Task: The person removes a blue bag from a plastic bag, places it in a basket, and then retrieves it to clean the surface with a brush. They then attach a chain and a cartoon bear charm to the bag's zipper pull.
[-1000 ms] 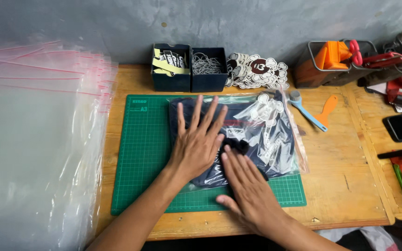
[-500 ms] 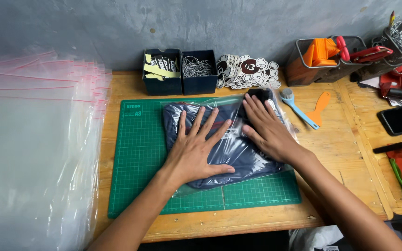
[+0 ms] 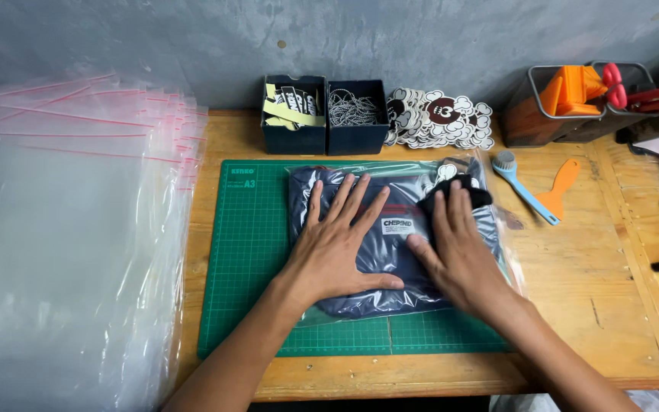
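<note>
Head view: looks straight down on a wooden counter set against a grey wall.
Bagged garment: a folded dark blue garment inside a clear plastic bag lies flat on the green cutting mat, filling the mat's upper right part.
Left hand: the left hand is flat on the bag's left half, fingers spread wide, thumb stretched toward the middle, gripping nothing.
Right hand: the right hand is flat on the bag's right half, fingers close together and pointing away from the person, fingertips at a black patch near the bag's top right corner; it pinches nothing.
Label: a small white tag on the garment shows between the two hands.
Beyond the mat, far side: two dark open boxes touch each other, one with yellow and black cards, one with coiled ball chains; just right of them lies a heap of cloud-shaped stickers.
Right of the mat: a blue brush and an orange scraper lie side by side; further back stands a wire basket with orange pieces.
Left of the mat: a stack of clear zip bags with red strips overlaps the counter's left edge.
</note>
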